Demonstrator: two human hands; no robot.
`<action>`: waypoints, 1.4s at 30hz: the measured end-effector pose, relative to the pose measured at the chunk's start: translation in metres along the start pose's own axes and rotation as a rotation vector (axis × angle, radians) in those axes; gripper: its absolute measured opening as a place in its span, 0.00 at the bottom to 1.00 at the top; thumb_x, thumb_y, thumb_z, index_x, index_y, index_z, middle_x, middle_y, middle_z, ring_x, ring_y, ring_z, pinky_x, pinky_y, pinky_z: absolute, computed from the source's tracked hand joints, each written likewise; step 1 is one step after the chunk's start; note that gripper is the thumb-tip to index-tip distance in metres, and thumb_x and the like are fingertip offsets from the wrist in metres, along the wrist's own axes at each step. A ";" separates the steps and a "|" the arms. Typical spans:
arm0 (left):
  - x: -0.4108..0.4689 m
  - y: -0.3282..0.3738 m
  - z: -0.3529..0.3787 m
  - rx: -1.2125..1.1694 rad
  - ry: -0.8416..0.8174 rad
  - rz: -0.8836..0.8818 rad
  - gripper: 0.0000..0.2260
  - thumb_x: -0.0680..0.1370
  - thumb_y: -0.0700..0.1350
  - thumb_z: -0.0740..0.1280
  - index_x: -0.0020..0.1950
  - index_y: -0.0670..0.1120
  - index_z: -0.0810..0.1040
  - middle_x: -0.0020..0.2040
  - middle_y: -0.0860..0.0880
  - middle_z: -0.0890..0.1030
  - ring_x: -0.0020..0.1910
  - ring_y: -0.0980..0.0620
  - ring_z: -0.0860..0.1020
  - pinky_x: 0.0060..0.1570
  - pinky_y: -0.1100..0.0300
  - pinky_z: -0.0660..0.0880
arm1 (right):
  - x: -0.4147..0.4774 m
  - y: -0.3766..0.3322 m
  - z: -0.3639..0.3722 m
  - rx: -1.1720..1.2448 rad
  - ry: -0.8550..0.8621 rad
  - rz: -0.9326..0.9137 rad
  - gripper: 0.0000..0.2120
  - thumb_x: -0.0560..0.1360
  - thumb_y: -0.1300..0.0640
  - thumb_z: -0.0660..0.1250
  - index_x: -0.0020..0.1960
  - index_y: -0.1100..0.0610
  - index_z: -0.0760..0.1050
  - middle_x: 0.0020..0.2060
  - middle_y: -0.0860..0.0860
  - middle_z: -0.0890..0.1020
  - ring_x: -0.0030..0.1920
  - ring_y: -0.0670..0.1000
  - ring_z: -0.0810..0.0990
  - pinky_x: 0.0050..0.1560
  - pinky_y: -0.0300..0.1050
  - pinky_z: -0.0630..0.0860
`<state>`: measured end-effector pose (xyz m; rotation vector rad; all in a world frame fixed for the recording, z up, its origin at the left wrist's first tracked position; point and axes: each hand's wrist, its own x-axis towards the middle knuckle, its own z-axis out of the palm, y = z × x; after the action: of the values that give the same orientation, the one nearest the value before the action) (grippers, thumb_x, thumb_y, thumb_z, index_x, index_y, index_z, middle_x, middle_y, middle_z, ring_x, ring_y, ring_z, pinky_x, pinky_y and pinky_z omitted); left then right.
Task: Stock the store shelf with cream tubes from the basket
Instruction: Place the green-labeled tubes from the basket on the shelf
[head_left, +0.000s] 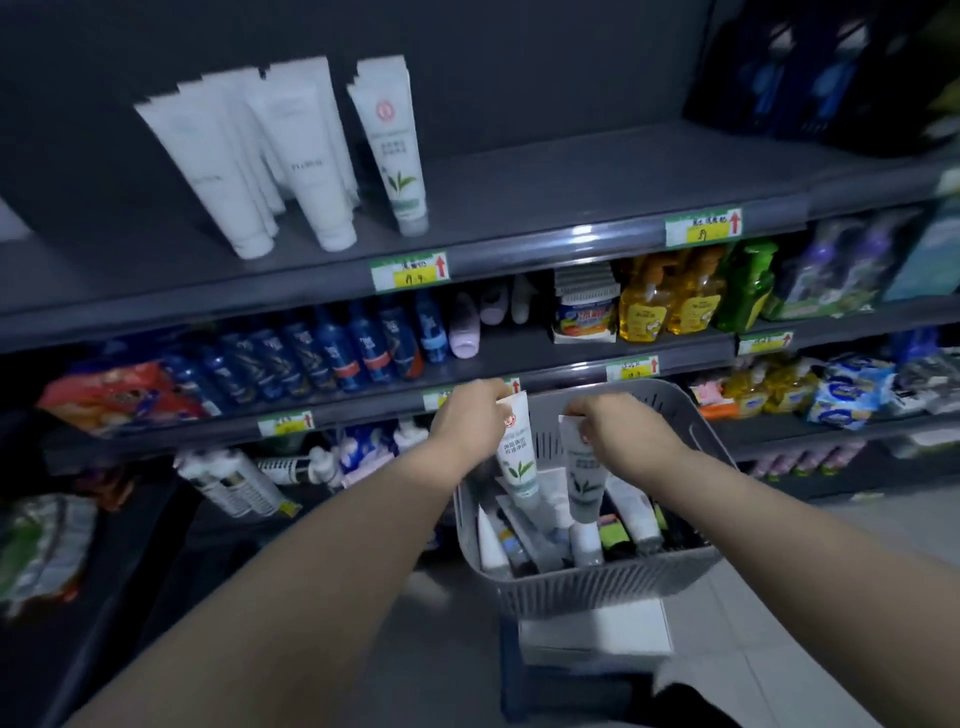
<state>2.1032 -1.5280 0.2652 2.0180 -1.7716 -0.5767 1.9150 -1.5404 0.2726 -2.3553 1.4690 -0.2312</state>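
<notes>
Dim, bluish light; glare streaks the glossy grey shelf-edge strip. Motion blur smears the white standing tubes, and wide-angle distortion bends the edges.

A green-leaf cream tube is held by its crimped end in the left hand, and a grey tube likewise in the right hand, both above the grey basket. White tubes and one leaf-printed tube are stood cap-down on the top shelf.
</notes>
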 end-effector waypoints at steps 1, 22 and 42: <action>-0.001 0.004 -0.012 0.023 0.018 0.016 0.08 0.77 0.41 0.63 0.52 0.48 0.80 0.49 0.43 0.82 0.50 0.41 0.78 0.47 0.53 0.76 | 0.000 -0.008 -0.008 -0.018 0.026 -0.010 0.17 0.73 0.66 0.59 0.58 0.52 0.77 0.49 0.57 0.81 0.50 0.61 0.79 0.37 0.45 0.67; 0.124 0.139 -0.229 0.143 0.538 0.171 0.11 0.76 0.39 0.61 0.51 0.48 0.82 0.51 0.49 0.83 0.52 0.47 0.79 0.49 0.56 0.75 | 0.109 -0.043 -0.218 -0.098 0.639 -0.161 0.19 0.74 0.67 0.58 0.59 0.50 0.74 0.50 0.50 0.77 0.55 0.56 0.73 0.48 0.50 0.63; 0.311 0.114 -0.289 0.395 0.271 0.213 0.12 0.75 0.35 0.62 0.47 0.47 0.84 0.49 0.49 0.83 0.47 0.48 0.81 0.43 0.56 0.80 | 0.256 -0.078 -0.223 -0.031 0.595 -0.086 0.16 0.76 0.64 0.55 0.54 0.47 0.74 0.45 0.46 0.76 0.53 0.52 0.73 0.51 0.50 0.68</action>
<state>2.2022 -1.8444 0.5541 1.9916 -2.0074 0.1197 2.0229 -1.7847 0.4962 -2.4980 1.6120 -1.0096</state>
